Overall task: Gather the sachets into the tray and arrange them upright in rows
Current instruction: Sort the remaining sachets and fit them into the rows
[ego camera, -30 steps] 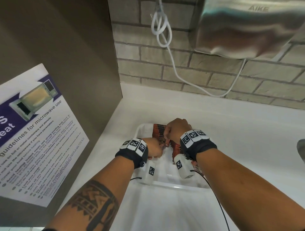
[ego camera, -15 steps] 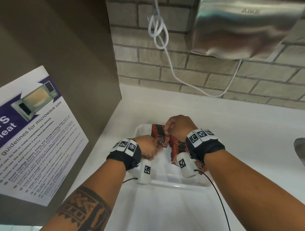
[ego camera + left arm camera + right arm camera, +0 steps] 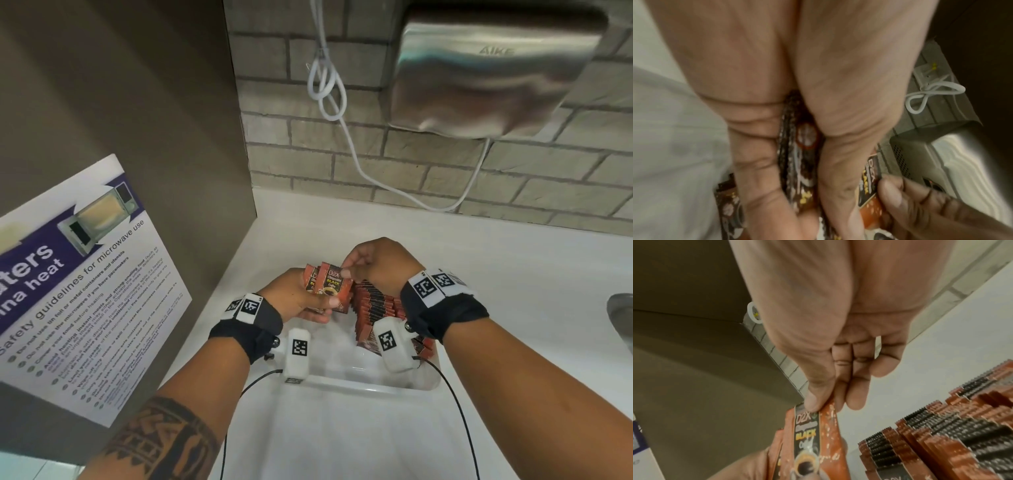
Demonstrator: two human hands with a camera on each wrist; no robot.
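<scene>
Over the white tray [image 3: 356,385], my left hand [image 3: 301,301] grips a small bunch of orange-and-black coffee sachets [image 3: 329,287] by their lower part; the bunch [image 3: 797,162] lies between its thumb and fingers. My right hand [image 3: 370,263] pinches the top edge of the front sachet [image 3: 809,431] with thumb and forefinger. A row of sachets [image 3: 373,308] stands upright along the tray's right side, its serrated tops [image 3: 941,426] showing in the right wrist view.
The tray sits on a white counter [image 3: 513,274] in a corner. A brown panel with a microwave safety poster [image 3: 78,284] stands at left. A brick wall carries a steel hand dryer [image 3: 493,68] and a looped white cable [image 3: 325,85]. A sink edge [image 3: 621,318] shows at right.
Both hands have risen out of the tray with a bunch of sachets, which now faces the camera. The right hand's pinch moved to the front sachet's top edge.
</scene>
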